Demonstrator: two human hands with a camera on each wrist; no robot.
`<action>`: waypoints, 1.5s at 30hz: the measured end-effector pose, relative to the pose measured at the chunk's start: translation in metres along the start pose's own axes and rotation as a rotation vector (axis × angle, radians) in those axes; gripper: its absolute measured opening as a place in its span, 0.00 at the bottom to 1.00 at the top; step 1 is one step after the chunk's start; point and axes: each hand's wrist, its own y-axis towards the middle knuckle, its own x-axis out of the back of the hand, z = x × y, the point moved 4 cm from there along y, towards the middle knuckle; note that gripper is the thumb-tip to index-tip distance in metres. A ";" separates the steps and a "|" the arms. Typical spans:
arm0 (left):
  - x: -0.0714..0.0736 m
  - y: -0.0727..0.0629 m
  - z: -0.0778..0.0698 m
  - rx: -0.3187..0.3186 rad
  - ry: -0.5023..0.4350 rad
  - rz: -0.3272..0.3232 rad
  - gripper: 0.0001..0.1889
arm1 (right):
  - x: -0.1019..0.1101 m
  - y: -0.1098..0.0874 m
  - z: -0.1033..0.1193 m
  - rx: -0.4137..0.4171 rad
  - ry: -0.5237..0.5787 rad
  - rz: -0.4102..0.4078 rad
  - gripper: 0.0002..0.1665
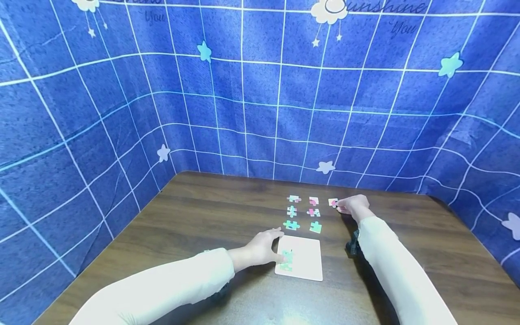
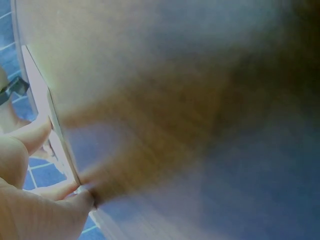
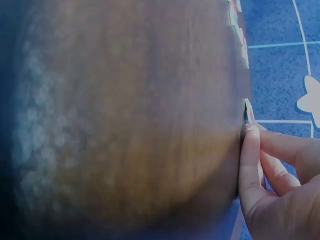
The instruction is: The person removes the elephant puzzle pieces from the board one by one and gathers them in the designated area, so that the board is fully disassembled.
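A white square puzzle board point(image 1: 306, 259) lies on the table with green puzzle pieces point(image 1: 286, 261) along its left side. My left hand point(image 1: 262, 247) holds the board's left side, its thumb over the pieces and its fingers by the upper left corner. In the left wrist view, that hand's fingertips meet the edge of the board point(image 2: 54, 112). Farther right, my right hand point(image 1: 354, 206) pinches a pink and white puzzle piece point(image 1: 332, 202) at its right side. The right wrist view shows this piece point(image 3: 248, 107) tilted up at the fingertips.
Several loose jigsaw pieces lie in two columns behind the board, among them a green corner piece point(image 1: 315, 227), a pink one point(image 1: 313, 201) and a green-blue one point(image 1: 291, 225). A blue gridded curtain point(image 1: 260, 113) surrounds the brown wooden table point(image 1: 211, 207) at its back and sides.
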 end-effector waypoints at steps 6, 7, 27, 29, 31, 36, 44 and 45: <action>0.000 0.002 0.000 -0.013 0.002 -0.012 0.39 | 0.000 -0.001 0.001 -0.007 0.022 -0.007 0.37; 0.000 0.002 0.000 -0.014 0.002 -0.012 0.39 | 0.000 -0.001 0.001 -0.010 0.023 -0.007 0.39; 0.001 -0.001 0.001 -0.017 -0.009 -0.011 0.38 | -0.001 -0.010 0.005 -0.015 0.005 0.015 0.43; 0.002 -0.001 0.001 -0.019 -0.006 -0.013 0.38 | -0.001 -0.010 0.006 -0.009 0.000 0.019 0.44; 0.002 -0.001 0.000 -0.017 -0.004 -0.014 0.38 | 0.000 -0.011 0.007 -0.004 -0.001 0.022 0.44; 0.002 -0.001 -0.001 -0.021 -0.013 -0.011 0.39 | 0.000 -0.011 0.005 -0.008 0.041 0.011 0.41; 0.001 -0.002 0.003 -0.015 -0.016 -0.007 0.39 | -0.002 -0.013 0.001 -0.010 0.060 -0.041 0.36; 0.000 -0.002 0.004 -0.016 -0.014 -0.008 0.39 | -0.003 -0.013 0.000 -0.007 0.029 -0.058 0.36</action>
